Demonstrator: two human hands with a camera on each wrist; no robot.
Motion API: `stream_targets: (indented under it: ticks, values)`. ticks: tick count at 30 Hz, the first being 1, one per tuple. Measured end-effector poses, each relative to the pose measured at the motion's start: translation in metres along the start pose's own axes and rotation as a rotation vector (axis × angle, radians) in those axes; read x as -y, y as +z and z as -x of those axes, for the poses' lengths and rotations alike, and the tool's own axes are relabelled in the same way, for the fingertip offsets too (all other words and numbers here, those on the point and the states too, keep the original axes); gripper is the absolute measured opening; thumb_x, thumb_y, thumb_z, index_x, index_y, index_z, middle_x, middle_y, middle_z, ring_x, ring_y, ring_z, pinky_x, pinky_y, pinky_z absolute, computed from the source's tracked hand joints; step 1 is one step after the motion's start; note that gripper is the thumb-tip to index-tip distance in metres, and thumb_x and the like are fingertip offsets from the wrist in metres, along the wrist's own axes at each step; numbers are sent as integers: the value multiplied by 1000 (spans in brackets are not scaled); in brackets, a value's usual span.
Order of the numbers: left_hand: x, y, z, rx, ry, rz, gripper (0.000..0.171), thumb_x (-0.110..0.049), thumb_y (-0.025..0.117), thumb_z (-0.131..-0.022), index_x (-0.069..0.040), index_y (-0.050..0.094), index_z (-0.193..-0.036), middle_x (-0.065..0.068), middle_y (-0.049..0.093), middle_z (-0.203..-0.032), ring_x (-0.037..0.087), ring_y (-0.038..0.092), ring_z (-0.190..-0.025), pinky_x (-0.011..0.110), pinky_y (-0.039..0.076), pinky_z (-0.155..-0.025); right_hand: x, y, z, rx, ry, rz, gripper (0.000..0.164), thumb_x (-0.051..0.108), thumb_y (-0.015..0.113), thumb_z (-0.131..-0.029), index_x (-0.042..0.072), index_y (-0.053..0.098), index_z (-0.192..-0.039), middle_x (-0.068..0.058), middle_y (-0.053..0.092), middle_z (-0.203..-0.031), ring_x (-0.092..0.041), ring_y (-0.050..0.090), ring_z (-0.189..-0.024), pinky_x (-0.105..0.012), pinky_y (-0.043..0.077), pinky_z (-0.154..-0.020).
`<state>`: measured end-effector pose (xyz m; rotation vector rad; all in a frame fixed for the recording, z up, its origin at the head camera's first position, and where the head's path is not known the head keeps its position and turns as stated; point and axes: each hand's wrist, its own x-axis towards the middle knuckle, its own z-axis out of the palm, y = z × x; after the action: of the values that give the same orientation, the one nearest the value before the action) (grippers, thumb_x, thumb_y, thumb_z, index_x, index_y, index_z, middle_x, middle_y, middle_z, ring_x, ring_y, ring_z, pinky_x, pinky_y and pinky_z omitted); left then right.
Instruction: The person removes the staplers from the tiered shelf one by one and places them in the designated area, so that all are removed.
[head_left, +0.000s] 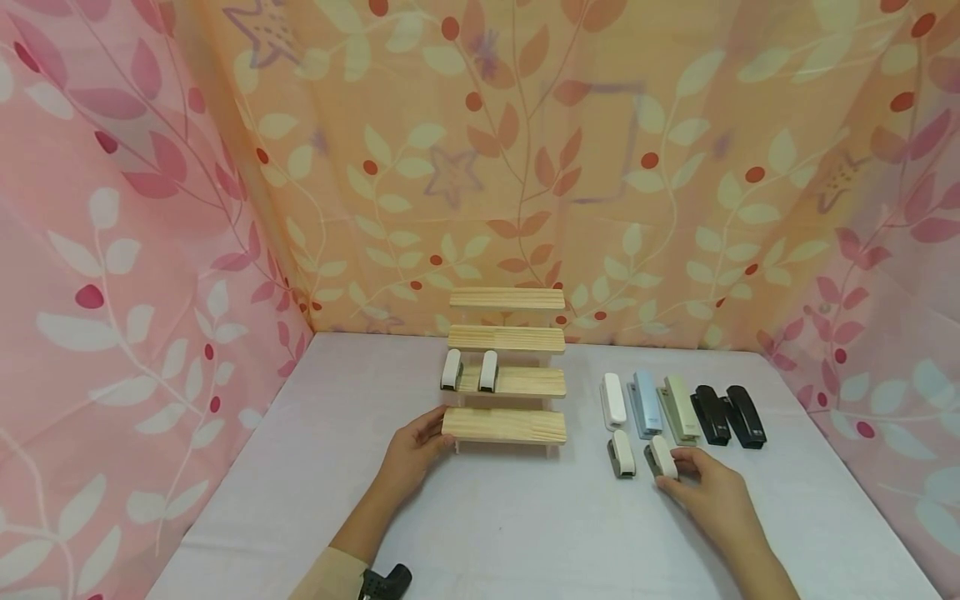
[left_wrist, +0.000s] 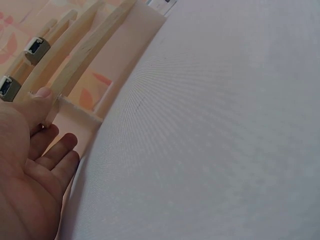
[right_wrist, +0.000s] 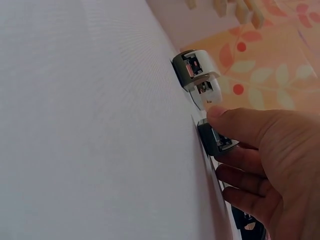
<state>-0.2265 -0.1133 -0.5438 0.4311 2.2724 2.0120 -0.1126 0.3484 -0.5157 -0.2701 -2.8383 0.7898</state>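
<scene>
Two staplers (head_left: 452, 368) shelved at center, left hand (head_left: 410, 454) pinching the rack (head_left: 504, 425). Lower right, right hand (head_left: 714, 497) pinches another stapler (head_left: 663, 457); six others (head_left: 646, 406) remain.

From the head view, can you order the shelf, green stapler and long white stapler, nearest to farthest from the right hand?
1. Green stapler: just beyond the right hand.
2. Long white stapler: left end of the back row.
3. Shelf: farthest left.

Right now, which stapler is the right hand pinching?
The small white stapler in the front row on the table, right of its twin; the right hand pinches only that one.
</scene>
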Motion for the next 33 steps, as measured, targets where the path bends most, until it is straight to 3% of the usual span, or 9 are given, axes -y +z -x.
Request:
stream_targets:
  ticks: [4,17,23,29,33]
  values:
    - [-1,0,0,-1,1,2,62,-19,77,-92,-9,54,-148,11,61,-143,27,59,-132,20,54,-100,2,3,1,-9,6,7,56,38,88,-81,8,65,-122,-17,75,-115,-46,61,-120,-68,46,-96]
    - [2,-1,0,3,-8,-8,60,-23,77,-92,-15,55,-148,7,61,-144,23,59,-132,20,53,-102,5,3,0,20,76,5,53,43,87,-81,5,67,-111,-21,74,-112,-46,63,-114,-65,49,-92]
    - [1,-1,0,10,17,7,62,-19,76,-93,-7,53,-149,13,59,-145,29,58,-132,21,54,-100,6,0,1,23,72,2,58,51,84,-82,6,67,-114,-18,75,-111,-46,62,-116,-65,48,-93]
    - [2,-1,0,9,31,6,62,-19,76,-93,-4,52,-149,16,58,-146,31,58,-132,21,55,-100,13,-11,1,40,96,-17,63,58,72,-91,6,63,-127,-17,74,-119,-47,58,-123,-66,47,-94]
    - [3,-2,-2,16,21,10,64,-21,76,-93,-5,52,-149,14,58,-147,30,58,-133,22,54,-101,24,-25,1,49,115,-30,55,54,64,-98,7,62,-128,-19,71,-125,-48,56,-125,-66,49,-92]
